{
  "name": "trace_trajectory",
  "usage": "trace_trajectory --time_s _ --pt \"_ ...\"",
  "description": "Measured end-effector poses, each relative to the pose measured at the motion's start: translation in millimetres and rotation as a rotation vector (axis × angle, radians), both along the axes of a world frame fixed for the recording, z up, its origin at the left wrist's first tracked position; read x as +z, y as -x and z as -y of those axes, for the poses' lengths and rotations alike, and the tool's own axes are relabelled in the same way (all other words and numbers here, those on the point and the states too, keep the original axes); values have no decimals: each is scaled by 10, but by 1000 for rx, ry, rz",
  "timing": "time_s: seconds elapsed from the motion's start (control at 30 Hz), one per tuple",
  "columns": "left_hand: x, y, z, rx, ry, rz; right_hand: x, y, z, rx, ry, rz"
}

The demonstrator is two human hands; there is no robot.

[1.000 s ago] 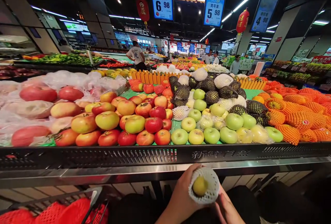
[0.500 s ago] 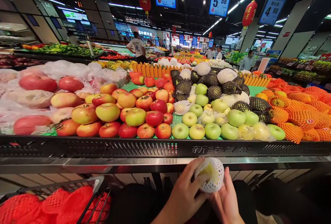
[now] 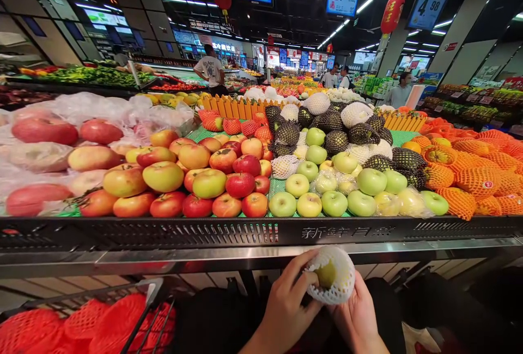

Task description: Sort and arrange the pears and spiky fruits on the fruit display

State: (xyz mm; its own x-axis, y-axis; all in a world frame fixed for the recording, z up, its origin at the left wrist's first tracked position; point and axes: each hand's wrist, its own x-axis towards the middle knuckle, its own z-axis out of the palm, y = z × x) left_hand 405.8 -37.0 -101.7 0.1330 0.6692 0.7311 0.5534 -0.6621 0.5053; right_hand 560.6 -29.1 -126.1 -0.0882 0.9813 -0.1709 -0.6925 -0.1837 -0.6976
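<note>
Low in front of the fruit stand, my left hand [image 3: 288, 297] and my right hand [image 3: 358, 310] hold a yellow-green fruit [image 3: 327, 274] that looks like an apple. A white foam net [image 3: 342, 283] wraps it, with a round opening that bares the fruit's skin. My left fingers curl over the opening's left edge. The right hand cups the net from below and the right; most of its fingers are hidden behind it. Just beyond lie green apples [image 3: 334, 203] in the display, with red and yellow apples [image 3: 210, 183] to their left.
A black ledge with a metal rail [image 3: 183, 256] runs between my hands and the fruit. At lower left a basket [image 3: 153, 288] holds red foam nets [image 3: 118, 324]. Orange-netted fruit [image 3: 476, 177] lies right, bagged fruit [image 3: 38, 199] left. Several people stand further back.
The netted fruit has turned in my hands, so its opening faces me more and shows more of the skin. My left fingers have shifted to the opening's left edge. The view has tilted slightly.
</note>
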Motion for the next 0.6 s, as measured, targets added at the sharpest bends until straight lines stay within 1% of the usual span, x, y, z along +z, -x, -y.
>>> trace_trajectory --time_s 0.07,0.17,0.23,0.3,0.37,0.4,0.47,0.53,0.6 --pt "3 11 -8 30 33 37 25 -17 7 67 76 -83" --pt "9 22 -22 59 72 79 36 -18 27 102 148 -212" --pt "10 24 -24 51 86 84 11 -5 42 91 181 -258" --pt "-2 29 -19 45 87 76 -24 5 62 33 194 -235" --pt "-33 42 -7 45 75 46 -39 -1 89 -46 154 -137" --pt "-56 49 -1 49 64 28 -33 -12 103 -81 100 -61" --pt "-111 60 7 57 67 -5 11 -42 128 -136 -56 136" --pt "-161 49 5 24 154 -7 75 -74 145 -181 -219 365" --pt "-194 10 -8 -86 295 35 129 -98 154 -245 -350 582"
